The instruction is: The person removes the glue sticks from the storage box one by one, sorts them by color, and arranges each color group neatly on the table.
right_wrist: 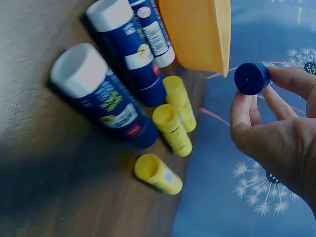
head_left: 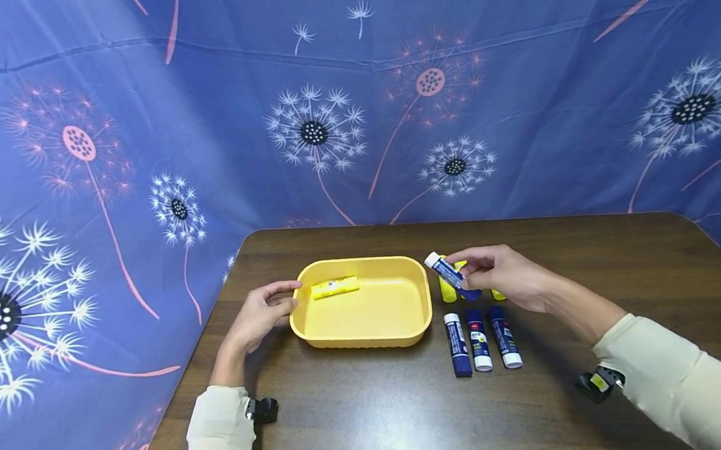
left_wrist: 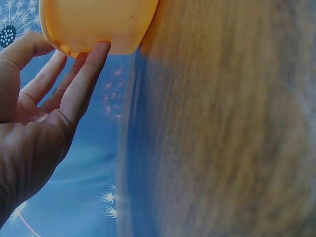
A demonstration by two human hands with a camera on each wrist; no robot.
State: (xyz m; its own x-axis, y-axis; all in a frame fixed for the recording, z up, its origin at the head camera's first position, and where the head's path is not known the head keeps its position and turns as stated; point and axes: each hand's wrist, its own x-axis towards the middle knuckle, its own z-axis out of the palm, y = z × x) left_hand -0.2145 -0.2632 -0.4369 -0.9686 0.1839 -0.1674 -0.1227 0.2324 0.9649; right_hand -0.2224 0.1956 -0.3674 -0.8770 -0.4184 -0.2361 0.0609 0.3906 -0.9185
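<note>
My right hand (head_left: 517, 276) pinches a blue glue stick (head_left: 444, 270) with a white end, held tilted above the table just right of the yellow tray (head_left: 370, 342). Its round dark-blue end (right_wrist: 249, 79) faces the camera in the right wrist view. At the tray's left end, my left hand (head_left: 259, 314) touches the rim, its fingers fairly straight. In the left wrist view, fingertips (left_wrist: 101, 48) rest against the tray's outer wall (left_wrist: 106, 24). One yellow glue stick (head_left: 335, 288) lies inside the tray.
Three blue-and-white glue sticks lie in a row nearer me, the middle one (head_left: 479, 340) among them. Behind them are three yellow sticks, including one at the left (head_left: 447, 290), partly hidden by my right hand. A patterned blue cloth (head_left: 352, 112) hangs behind the brown table (head_left: 363, 422).
</note>
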